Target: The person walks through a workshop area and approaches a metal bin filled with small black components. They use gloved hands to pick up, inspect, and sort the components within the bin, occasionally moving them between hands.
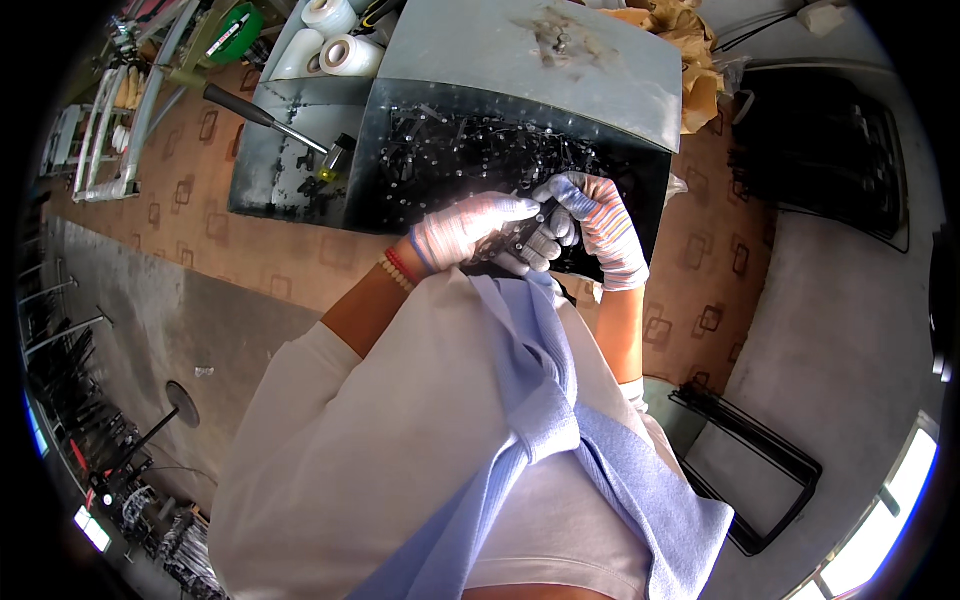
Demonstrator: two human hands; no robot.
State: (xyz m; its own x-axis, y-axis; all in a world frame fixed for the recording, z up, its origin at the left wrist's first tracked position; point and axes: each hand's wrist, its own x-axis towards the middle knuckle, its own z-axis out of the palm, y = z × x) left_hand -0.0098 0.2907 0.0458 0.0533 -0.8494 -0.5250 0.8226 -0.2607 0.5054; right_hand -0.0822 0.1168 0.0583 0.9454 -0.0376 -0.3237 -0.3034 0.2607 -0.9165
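Observation:
Both my hands wear striped knit work gloves and meet at the near edge of an open metal bin (358, 150) full of small black parts (470, 150). Curled around a few small black pieces (517, 236) is my left hand (478, 225), its thumb pointing toward the other hand. My right hand (600, 225) is closed, thumb and forefinger pinched together beside the left thumb; what sits in that pinch is too small to make out. The exact shape of the held pieces is partly hidden by the gloves.
A mallet (290, 132) lies across the left compartment, over scattered black bits. Rolls of clear film (352, 56) stand behind it. A grey metal panel (480, 50) slopes beyond the bin, with brown paper (690, 60) at its right. Black frames (790, 460) lie on the right.

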